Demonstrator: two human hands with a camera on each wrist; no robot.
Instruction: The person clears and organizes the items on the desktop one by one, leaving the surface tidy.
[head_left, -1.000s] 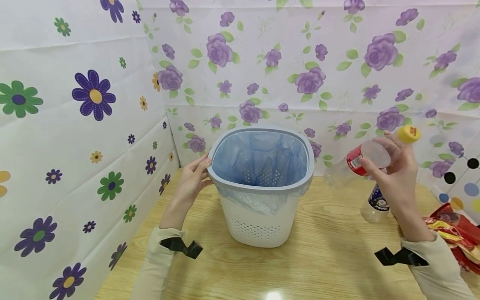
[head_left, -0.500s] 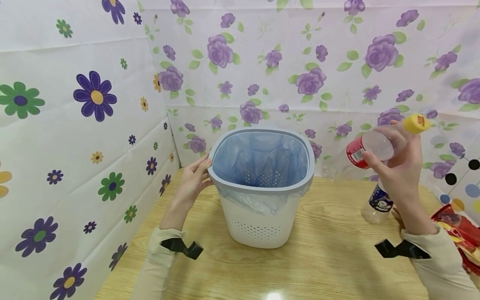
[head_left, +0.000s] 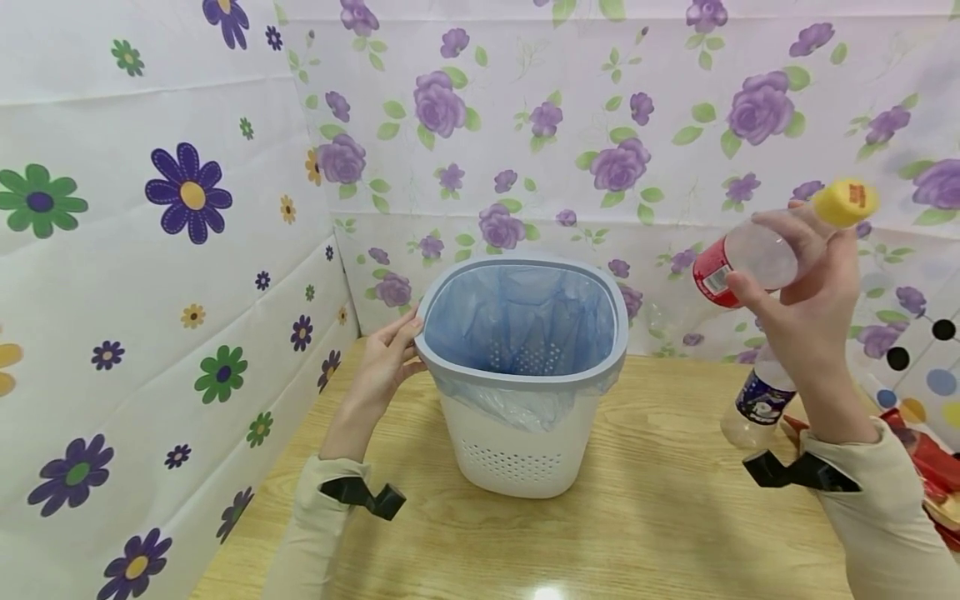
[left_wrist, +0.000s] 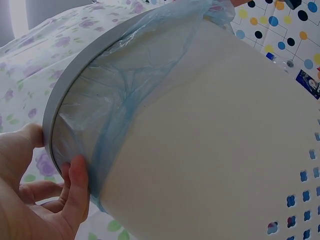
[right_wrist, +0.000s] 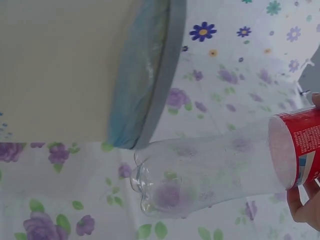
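Observation:
A white trash bin [head_left: 517, 454] with a grey-blue rim stands upright on the wooden table, lined with a translucent blue bag [head_left: 521, 317]. My left hand [head_left: 378, 367] holds the bin's rim on its left side; in the left wrist view its thumb [left_wrist: 31, 136] lies outside the rim and its fingers are under it. Raised to the right of the bin, my right hand [head_left: 813, 312] grips a clear plastic bottle [head_left: 761, 254] with a red label and yellow cap. The bottle is tilted, cap up and base toward the bin. Its clear base [right_wrist: 155, 185] overlaps the wall cloth in the right wrist view.
Behind my right forearm, a clear bottle with a dark blue label [head_left: 761, 400] stands on the table [head_left: 660, 500]. Red snack packets [head_left: 926, 458] lie at the right edge, partly hidden by the sleeve. Flowered cloth walls [head_left: 465, 175] close off the back and left.
My right hand has lifted the red-labelled bottle higher and slightly to the right, showing more of the blue-labelled bottle. The left hand and bin have stayed in place.

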